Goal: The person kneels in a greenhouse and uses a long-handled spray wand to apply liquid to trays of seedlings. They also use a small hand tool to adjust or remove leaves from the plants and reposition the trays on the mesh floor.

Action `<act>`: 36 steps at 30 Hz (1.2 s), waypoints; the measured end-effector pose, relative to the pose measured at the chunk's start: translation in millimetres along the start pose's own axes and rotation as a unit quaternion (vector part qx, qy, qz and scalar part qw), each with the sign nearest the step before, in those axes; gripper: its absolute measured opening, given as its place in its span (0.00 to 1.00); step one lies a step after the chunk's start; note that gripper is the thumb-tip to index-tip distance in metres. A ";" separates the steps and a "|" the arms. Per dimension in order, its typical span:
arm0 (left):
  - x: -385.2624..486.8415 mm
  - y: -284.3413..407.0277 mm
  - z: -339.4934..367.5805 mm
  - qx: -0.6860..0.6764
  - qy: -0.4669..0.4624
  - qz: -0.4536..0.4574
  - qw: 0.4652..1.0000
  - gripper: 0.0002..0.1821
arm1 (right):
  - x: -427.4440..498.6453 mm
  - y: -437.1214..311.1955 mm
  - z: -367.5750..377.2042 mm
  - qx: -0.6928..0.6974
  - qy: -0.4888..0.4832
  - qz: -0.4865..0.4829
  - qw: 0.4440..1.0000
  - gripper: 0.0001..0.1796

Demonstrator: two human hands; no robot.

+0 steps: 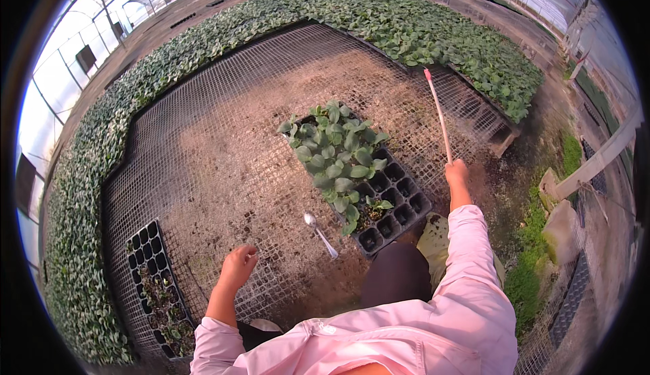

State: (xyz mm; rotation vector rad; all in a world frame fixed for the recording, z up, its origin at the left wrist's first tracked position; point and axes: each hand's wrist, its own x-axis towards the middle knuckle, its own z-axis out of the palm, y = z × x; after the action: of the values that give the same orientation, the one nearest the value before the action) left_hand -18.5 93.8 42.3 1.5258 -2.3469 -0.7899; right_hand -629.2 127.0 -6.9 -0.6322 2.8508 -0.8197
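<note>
My right hand (456, 170) grips the lower end of a thin pale stick (441, 116), whose pink tip points away from me over the wire mesh bench. Left of it, a black seedling tray (401, 207) lies at a slant, its far part full of leafy green seedlings (337, 146) and several near cells holding no plants. A metal spoon (320, 235) rests on the mesh beside the tray. My left hand (239, 266) hovers to the left of the spoon, fingers loosely curled, with no object visible in it. Farther left lies a second black tray (152, 253) with soil and small plants.
Dense rows of seedlings (406, 19) border the wire mesh (218, 136) on the left and far sides. A wooden bench edge (504, 141) shows at right. Beyond it are a slanted post (599, 164), stones and low green growth (525, 273). My knee (398, 273) is close to the tray.
</note>
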 end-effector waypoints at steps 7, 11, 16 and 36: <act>-4.6 -2.0 0.3 -0.003 0.007 0.013 1.000 0.13 | -46.6 -7.2 -50.8 0.177 -0.124 0.021 0.976 0.05; -8.9 1.8 -6.3 -0.009 -0.010 0.015 1.000 0.15 | -96.6 -37.0 -82.3 0.417 -0.264 -0.114 0.862 0.11; -23.0 8.7 -19.6 -0.024 0.030 0.026 0.999 0.14 | -170.6 -52.1 -106.5 0.343 -0.434 -0.038 0.832 0.13; -86.4 48.4 -49.8 -0.049 0.014 0.157 0.986 0.18 | -330.5 -272.8 -82.3 0.217 -0.584 -0.261 0.737 0.08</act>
State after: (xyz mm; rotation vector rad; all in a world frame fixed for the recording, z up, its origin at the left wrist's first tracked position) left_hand 4.5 170.9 118.5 1.0818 -2.4054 -0.7856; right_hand -248.4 96.2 203.8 -1.2817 1.2881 -0.6955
